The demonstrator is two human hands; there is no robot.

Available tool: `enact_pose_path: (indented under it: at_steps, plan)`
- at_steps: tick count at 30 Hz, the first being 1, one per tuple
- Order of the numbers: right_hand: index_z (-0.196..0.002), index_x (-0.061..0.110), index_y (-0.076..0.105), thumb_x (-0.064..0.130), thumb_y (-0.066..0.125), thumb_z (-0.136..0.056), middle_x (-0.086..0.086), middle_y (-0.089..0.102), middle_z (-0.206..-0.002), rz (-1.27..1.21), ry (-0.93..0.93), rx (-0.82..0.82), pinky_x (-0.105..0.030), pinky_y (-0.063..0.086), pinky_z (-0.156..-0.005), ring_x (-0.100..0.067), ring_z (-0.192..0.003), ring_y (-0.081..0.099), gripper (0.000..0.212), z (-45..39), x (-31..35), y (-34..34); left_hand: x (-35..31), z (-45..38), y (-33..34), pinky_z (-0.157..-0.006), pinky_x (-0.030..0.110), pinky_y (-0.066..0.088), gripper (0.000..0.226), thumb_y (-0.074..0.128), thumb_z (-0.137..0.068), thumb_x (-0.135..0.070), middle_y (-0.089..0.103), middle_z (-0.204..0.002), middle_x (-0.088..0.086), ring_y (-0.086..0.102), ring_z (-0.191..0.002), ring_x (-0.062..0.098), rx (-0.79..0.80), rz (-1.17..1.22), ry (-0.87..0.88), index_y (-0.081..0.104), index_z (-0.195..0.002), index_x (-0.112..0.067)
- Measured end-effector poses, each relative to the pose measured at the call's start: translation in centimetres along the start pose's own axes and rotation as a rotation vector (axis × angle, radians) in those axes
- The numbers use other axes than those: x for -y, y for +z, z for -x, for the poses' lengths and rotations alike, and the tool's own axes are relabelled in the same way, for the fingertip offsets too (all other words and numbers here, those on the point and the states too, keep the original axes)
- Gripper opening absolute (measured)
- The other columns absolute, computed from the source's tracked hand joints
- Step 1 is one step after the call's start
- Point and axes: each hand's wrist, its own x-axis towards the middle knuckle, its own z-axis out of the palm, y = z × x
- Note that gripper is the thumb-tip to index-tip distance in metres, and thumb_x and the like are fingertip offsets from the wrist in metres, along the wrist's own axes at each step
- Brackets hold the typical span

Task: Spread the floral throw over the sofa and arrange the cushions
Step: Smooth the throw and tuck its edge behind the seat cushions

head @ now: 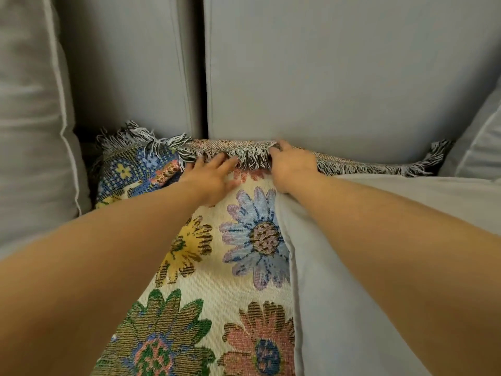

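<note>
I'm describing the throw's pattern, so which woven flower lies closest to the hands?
The pale blue flower, just below the right hand and left hand. The yellow, green and pink flowers lie farther down the throw.

Both hands, left hand [214, 176] and right hand [294, 165], press the floral throw's [217, 280] fringed edge against the sofa back [339, 71].

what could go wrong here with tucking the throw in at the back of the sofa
1. The throw is bunched in a heap at the back left; tucking now could trap that lump instead of laying it flat.
2. The fringe is folded over by the left hand and right hand; fingers could snag its loose threads.
3. A grey cushion lies over the throw's right side, so pulling may drag it or leave the throw crooked.
</note>
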Motion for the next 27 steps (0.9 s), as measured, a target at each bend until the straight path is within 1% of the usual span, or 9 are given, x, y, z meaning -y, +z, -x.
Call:
enact_pose_path:
  at_steps: [4,11,13,15,18,20,22,24,27]
  plan:
    - [-0.136,0.008,0.041,0.006,0.042,-0.094,-0.013,0.041,-0.138,-0.019,0.025,-0.104,-0.04,0.045,-0.083,-0.034,-0.115,0.056,0.042,0.1,-1.2,-0.7,-1.0,-1.5,-0.1,-0.114,0.061,0.007,0.065,0.023,-0.094,-0.058,-0.007,-0.161,-0.003,-0.003,-0.147,0.038,0.065,0.064,-0.158,-0.007,-0.149,-0.037]
    - [-0.133,0.004,0.046,0.007,0.042,-0.094,-0.016,0.045,-0.137,0.033,0.165,-0.059,-0.039,0.043,-0.097,-0.033,-0.124,0.051,0.04,-0.3,-6.7,-1.6,-3.8,-2.1,-0.9,-0.113,0.061,0.016,0.065,0.034,-0.095,-0.049,0.013,-0.158,0.008,0.012,-0.143,0.045,0.006,-0.032,-0.3,0.012,-0.151,-0.025]
    - [-0.133,0.01,0.048,0.015,0.05,-0.092,-0.013,0.049,-0.137,0.013,0.145,-0.002,-0.039,0.043,-0.098,-0.031,-0.126,0.05,0.041,-0.2,-8.1,-1.7,-5.0,-1.7,-1.0,-0.11,0.053,0.028,0.051,0.043,-0.095,-0.032,0.034,-0.146,0.012,0.032,-0.136,0.038,-0.212,-0.25,-0.152,0.032,-0.142,-0.015]
    - [-0.134,0.018,0.049,0.021,0.055,-0.09,-0.009,0.052,-0.137,-0.023,0.107,0.063,-0.038,0.044,-0.097,-0.03,-0.125,0.05,0.044,0.0,-9.4,-2.1,-6.4,-1.8,-0.6,-0.109,0.05,0.03,0.05,0.049,-0.092,-0.023,0.035,-0.145,0.009,0.034,-0.134,0.032,-0.317,-0.318,0.096,0.033,-0.139,-0.016]
    - [-0.133,0.021,0.05,0.031,0.048,-0.094,-0.008,0.051,-0.138,-0.097,0.039,0.092,-0.037,0.043,-0.099,-0.032,-0.126,0.049,0.04,0.1,-11.1,-2.6,-6.9,-3.0,-0.3,-0.117,0.058,0.009,0.078,0.055,-0.091,-0.028,0.005,-0.16,0.001,0.007,-0.147,0.032,0.018,-0.141,0.077,0.004,-0.151,-0.025]
    - [-0.128,0.019,0.055,0.037,0.041,-0.096,-0.009,0.054,-0.135,-0.152,0.037,0.078,-0.036,0.043,-0.097,-0.032,-0.123,0.051,0.04,0.7,-12.5,-2.8,-7.0,-3.5,-0.8,-0.12,0.053,0.005,0.075,0.053,-0.093,-0.025,0.011,-0.16,0.005,0.013,-0.147,0.03,0.142,0.027,0.051,0.007,-0.151,-0.019]
    - [-0.125,0.017,0.058,0.043,0.038,-0.096,-0.01,0.057,-0.132,-0.181,0.059,0.055,-0.036,0.044,-0.094,-0.032,-0.121,0.052,0.043,1.9,-14.1,-3.0,-7.5,-2.9,-1.4,-0.116,0.044,0.025,0.052,0.05,-0.095,-0.022,0.041,-0.148,0.011,0.04,-0.135,0.031,0.009,0.279,0.06,0.033,-0.144,-0.013]
    - [-0.121,0.017,0.059,0.047,0.035,-0.096,-0.012,0.058,-0.129,-0.184,0.083,0.038,-0.036,0.044,-0.093,-0.032,-0.12,0.053,0.046,3.7,-15.7,-3.4,-8.2,-1.1,-1.9,-0.107,0.042,0.039,0.037,0.044,-0.098,-0.024,0.058,-0.131,0.016,0.054,-0.12,0.033,-0.161,0.518,-0.018,0.052,-0.129,-0.006]
    - [-0.117,0.019,0.061,0.06,0.028,-0.093,-0.011,0.059,-0.127,-0.162,0.122,0.09,-0.038,0.043,-0.093,-0.031,-0.12,0.052,0.058,7.3,-17.6,-4.2,-9.2,2.3,-2.7,-0.099,0.041,0.045,0.06,0.029,-0.098,-0.048,0.064,-0.12,0.018,0.057,-0.114,0.034,-0.073,0.96,-0.197,0.061,-0.118,-0.001]
